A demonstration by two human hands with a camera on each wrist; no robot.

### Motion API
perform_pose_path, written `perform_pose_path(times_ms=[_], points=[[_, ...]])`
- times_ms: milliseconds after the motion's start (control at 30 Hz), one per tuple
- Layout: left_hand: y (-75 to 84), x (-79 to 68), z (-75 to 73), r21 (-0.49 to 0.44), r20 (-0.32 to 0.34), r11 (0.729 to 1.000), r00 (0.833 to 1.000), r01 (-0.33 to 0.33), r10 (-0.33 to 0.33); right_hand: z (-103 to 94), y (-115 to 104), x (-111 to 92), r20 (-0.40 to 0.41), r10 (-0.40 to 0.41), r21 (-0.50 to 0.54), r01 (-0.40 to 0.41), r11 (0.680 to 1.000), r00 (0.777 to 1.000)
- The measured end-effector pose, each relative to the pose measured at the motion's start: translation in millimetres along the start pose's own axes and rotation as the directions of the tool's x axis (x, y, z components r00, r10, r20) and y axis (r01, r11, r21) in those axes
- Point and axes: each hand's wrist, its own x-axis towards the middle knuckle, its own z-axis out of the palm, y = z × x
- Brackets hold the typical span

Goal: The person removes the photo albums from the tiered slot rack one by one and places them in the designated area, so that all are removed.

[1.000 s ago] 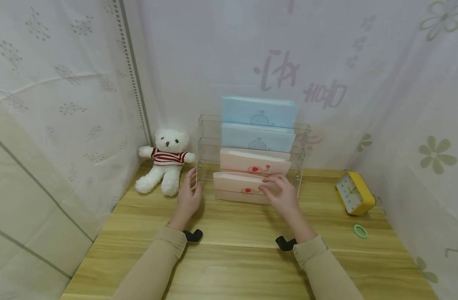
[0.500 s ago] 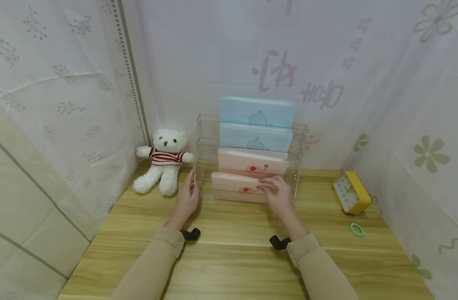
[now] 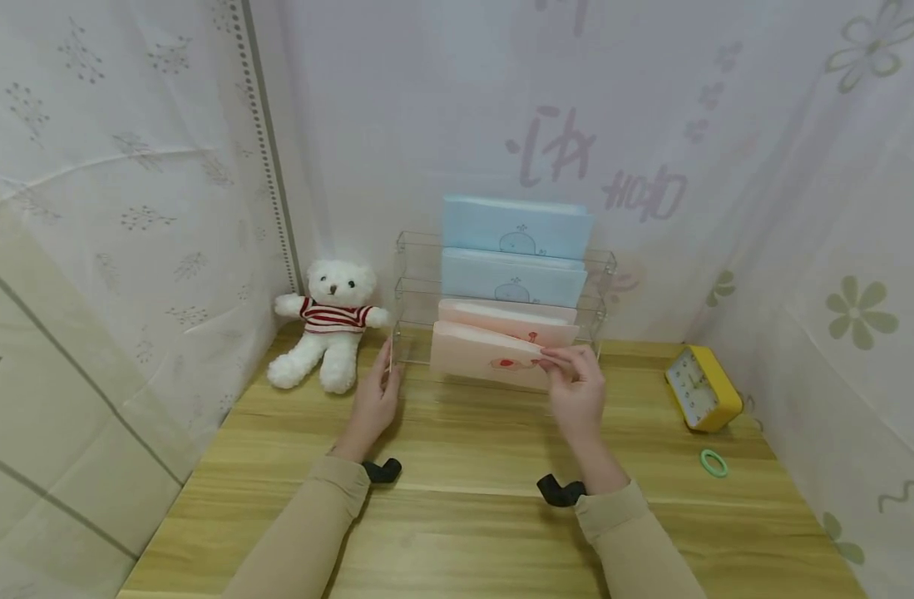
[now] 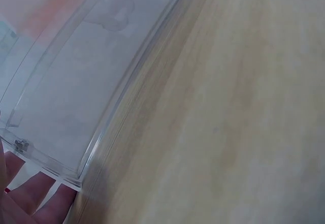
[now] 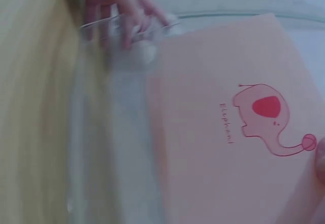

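Note:
My right hand pinches the right edge of a pink notebook with a red-eared elephant drawing. This notebook is tilted, its right side lower, in front of the lowest tier of a clear acrylic rack. Large in the right wrist view is the elephant cover, with a fingertip at its edge. My left hand grips the rack's left side panel; several of its fingers lie outside the panel in the left wrist view. Behind stand another pink notebook and two blue whale notebooks, one per tier.
A white teddy bear in a striped shirt sits left of the rack, close to my left hand. On the right of the wooden table are a yellow clock and a green ring. Curtains hang behind and at both sides.
The front pink notebook has risen from its lowest slot and tilted, lifted by my right hand, which has moved up and slightly right. My left hand has stayed on the rack.

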Motion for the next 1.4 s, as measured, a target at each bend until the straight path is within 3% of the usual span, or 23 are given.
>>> perform_pose_path(times_ms=[167,267,333,433,567,700,800,933,1067,1400], points=[[-16.8,2.5,2.2,-0.028,-0.004,0.998,0.999,-0.047,0.047,-13.0,-16,-4,0.034,-0.017,0.016,0.017,1.0,0.999],[-17.8,2.9,3.2,-0.011,-0.014,0.999,0.999,-0.044,0.044,-19.9,-23,-12,0.116,0.054,0.014,-0.056,0.998,0.992],[-5.9,1.3,1.4,-0.016,0.006,1.0,1.0,0.004,-0.004,-22.8,-26,-17,0.188,0.118,0.003,-0.121,0.993,0.975],[-21.3,4.1,4.7,-0.009,0.021,1.0,0.999,0.026,-0.025,-24.0,-25,-22,0.288,0.225,-0.075,-0.212,0.974,0.931],[-52.6,9.4,12.2,0.018,0.014,1.0,1.0,0.026,-0.026,-22.6,-20,-25,0.372,0.379,-0.209,-0.322,0.923,0.847],[-46.6,8.0,11.3,0.018,-0.008,1.0,1.0,-0.02,0.02,-23.8,-19,-26,0.4,0.497,-0.287,-0.41,0.866,0.77],[-41.5,7.1,11.3,0.029,-0.033,0.998,0.998,-0.057,0.058,-25.5,-16,-27,0.41,0.532,-0.313,-0.434,0.845,0.74],[-41.8,8.0,12.3,0.037,-0.03,0.998,0.998,-0.055,0.056,-26.7,-8,-27,0.428,0.547,-0.343,-0.431,0.835,0.719],[-42.8,9.4,13.1,0.044,-0.016,0.997,0.998,-0.058,0.059,-28.0,0,-29,0.461,0.531,-0.357,-0.399,0.844,0.711],[-28.1,4.0,6.8,-0.011,-0.024,0.998,0.998,-0.054,0.054,-33.0,20,-32,0.561,0.402,-0.342,-0.24,0.909,0.724]])
